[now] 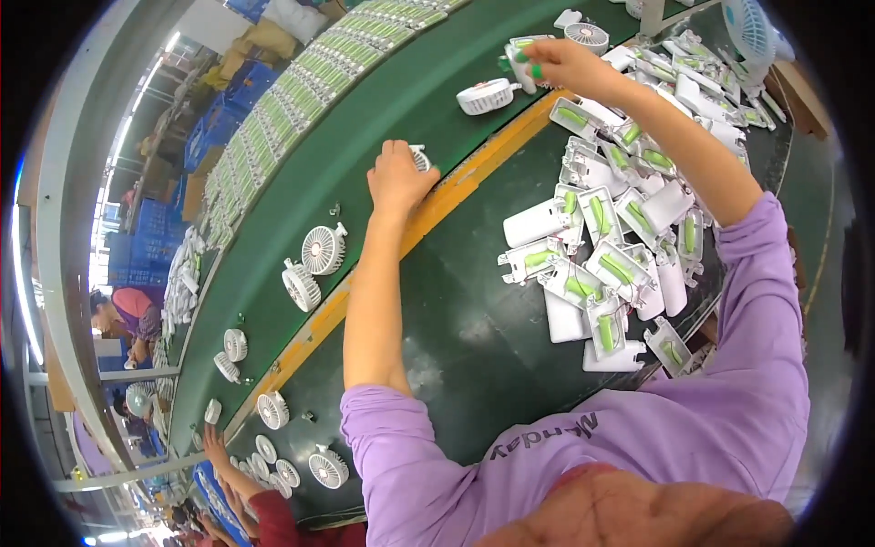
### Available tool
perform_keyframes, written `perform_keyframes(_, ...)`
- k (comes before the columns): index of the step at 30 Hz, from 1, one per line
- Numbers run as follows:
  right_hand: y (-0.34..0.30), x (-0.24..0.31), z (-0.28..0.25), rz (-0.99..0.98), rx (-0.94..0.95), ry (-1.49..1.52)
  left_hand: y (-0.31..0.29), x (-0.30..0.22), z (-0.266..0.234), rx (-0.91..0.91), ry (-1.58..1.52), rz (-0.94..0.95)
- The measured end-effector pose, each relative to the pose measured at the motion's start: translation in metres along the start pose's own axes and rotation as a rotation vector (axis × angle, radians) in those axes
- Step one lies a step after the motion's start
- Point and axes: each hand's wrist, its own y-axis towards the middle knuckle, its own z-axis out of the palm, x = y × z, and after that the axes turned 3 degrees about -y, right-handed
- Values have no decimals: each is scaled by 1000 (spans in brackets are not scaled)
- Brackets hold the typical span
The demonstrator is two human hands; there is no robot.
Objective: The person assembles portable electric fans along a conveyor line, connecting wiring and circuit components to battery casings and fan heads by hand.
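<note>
My left hand (401, 179) reaches over the green conveyor belt (365, 137), fingers curled round a small white fan head (421, 159) that is mostly hidden by the hand. Farther right, my right hand (574, 70), with green covers on its fingertips, grips a white handle shell (522, 68) at the belt's near edge. A white fan head (486, 96) lies against that shell; I cannot tell whether they are joined. Another round fan head (585, 36) rests just beyond my right hand.
A yellow rail (437, 202) divides the belt from the dark green table (456, 301). White handle shells with green cells (606, 260) are heaped on the right. More fan heads (324, 250) sit along the belt. A co-worker's hand (216, 448) reaches in at lower left. Green-and-white parts (273, 128) line the far side.
</note>
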Motion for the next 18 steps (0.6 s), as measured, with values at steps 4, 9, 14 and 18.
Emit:
perform_keyframes(4,-34,1,-43,-12,403,-547,-11,9,-10,87,69,22)
perform_keyframes(9,-70,-24,-46,-103,440,-778,-30,13,-21,291,230,-33)
perform_keyframes(14,-67,-25,-41,-194,457,-829,-52,32,-15,109,67,-16)
perform_keyframes(18,-68,-38,-34,-176,421,-804,-68,36,-12,47,-128,6)
